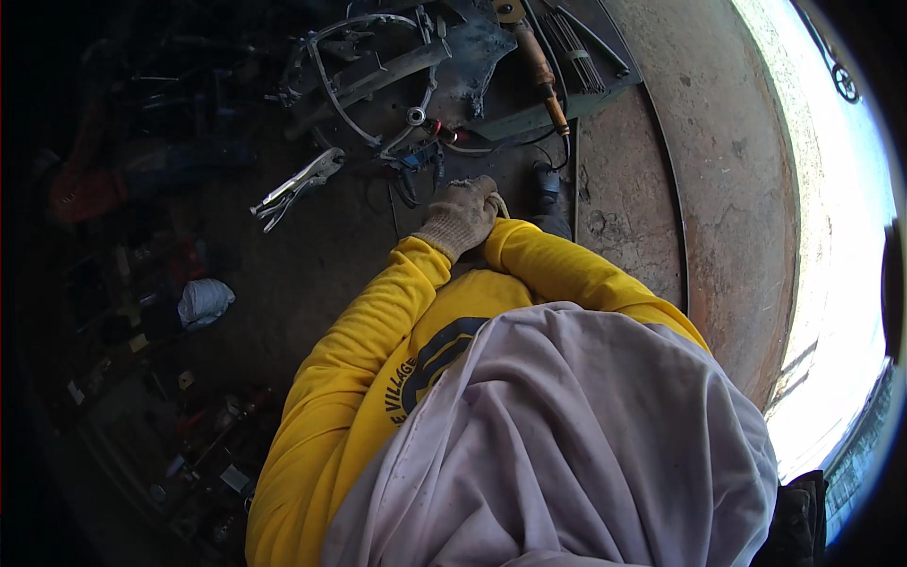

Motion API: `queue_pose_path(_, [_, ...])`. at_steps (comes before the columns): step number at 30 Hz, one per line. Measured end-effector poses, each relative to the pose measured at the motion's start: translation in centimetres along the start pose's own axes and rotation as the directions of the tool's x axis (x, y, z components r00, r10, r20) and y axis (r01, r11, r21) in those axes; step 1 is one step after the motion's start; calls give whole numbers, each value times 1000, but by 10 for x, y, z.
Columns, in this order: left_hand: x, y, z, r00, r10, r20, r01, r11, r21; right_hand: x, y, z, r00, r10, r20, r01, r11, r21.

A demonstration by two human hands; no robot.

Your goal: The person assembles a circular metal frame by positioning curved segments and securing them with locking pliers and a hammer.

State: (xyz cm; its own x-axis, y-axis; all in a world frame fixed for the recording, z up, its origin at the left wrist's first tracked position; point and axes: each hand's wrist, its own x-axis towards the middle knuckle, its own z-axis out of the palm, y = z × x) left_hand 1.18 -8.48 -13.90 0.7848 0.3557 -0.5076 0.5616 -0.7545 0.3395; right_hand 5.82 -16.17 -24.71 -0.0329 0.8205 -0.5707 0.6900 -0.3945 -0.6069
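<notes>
My left hand (pixel 461 215), in a grey-brown knit work glove, is held close in front of my body, its fingers curled closed. It touches my right hand (pixel 501 204), of which only a small pale part shows past the glove and the yellow sleeve. What lies between the two hands is hidden. Beyond them is a welded metal frame (pixel 326 71) of curved bars on a dark worktable. Locking pliers (pixel 300 187) hang off the near side of the frame. A blue tool with a cable (pixel 408 170) sits just past my left hand.
A long orange-brown power tool (pixel 536 61) lies on the table with its cord hanging over the edge. Beside it are several thin rods (pixel 576 52). Scattered tools and a white bundle (pixel 205 302) are on the dark floor at left. Bright light falls at the right.
</notes>
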Motion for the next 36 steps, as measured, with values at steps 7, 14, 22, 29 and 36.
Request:
queue_pose_path(7, [31, 15, 0, 990, 138, -6, -126, 880, -459, 21, 37, -20, 995, 2, 97, -7, 999, 54])
queue_pose_path(14, [62, 13, 9, 995, -20, -101, -27, 896, -443, 58, 86, -68, 987, 82, 140, -97, 990, 103])
queue_pose_path(22, [-65, -77, 64, 941, -314, -129, 276, 929, -248, 186, 180, -175, 884, 386, -262, -305, 903, 301])
queue_pose_path(29, [-205, -52, 109, 744, -578, 335, 661, 712, -238, 260, 248, -150, 985, 116, -128, -104, 990, 98])
queue_pose_path(36, [-193, -63, 112, 778, -541, 319, 621, 738, -262, 276, 327, -104, 745, -1, -667, 348, 854, 388])
